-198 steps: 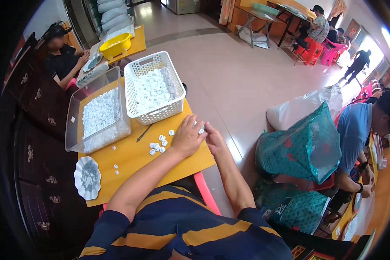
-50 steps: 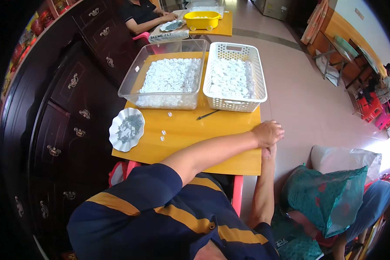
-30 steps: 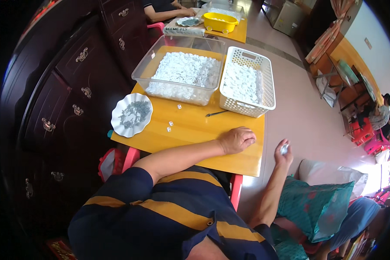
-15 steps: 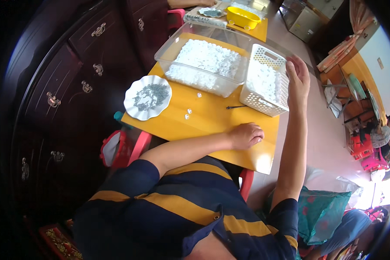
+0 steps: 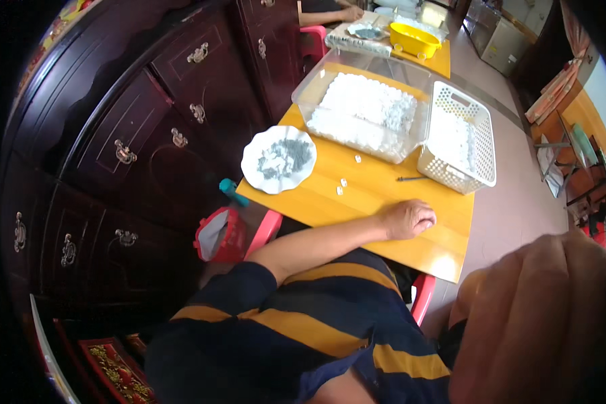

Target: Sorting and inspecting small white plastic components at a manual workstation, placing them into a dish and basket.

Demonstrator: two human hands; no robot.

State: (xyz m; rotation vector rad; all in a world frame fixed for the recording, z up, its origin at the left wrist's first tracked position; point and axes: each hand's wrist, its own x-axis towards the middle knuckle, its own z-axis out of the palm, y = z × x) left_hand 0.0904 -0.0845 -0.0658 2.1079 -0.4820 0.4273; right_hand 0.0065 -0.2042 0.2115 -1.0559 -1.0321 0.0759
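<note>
My left hand (image 5: 409, 219) rests curled on the yellow table (image 5: 316, 202); whether it holds anything is hidden. Large and close on the right, my right hand (image 5: 539, 316) is raised, its fingers side by side and their tips out of sight. Beyond the left hand lies a thin black tool (image 5: 412, 178), with several small white pieces (image 5: 343, 182) farther left. A clear plastic bin (image 5: 357, 138) holds a heap of white pieces. Beside it stands a white perforated basket (image 5: 459, 176) of similar pieces. A scalloped white plate (image 5: 252, 161) carries small dark grey bits and some white ones.
Dark wooden drawers (image 5: 155, 128) line the left side. A red bin (image 5: 222, 236) with a pale liner and a teal object (image 5: 232, 191) are beside the table. At the far table, another person's hand (image 5: 350, 13) is near a yellow tub (image 5: 414, 42).
My right hand has left the white basket's side and come up close on the right. The whole view has shifted, with the table now farther right. My left hand stays curled on the table.
</note>
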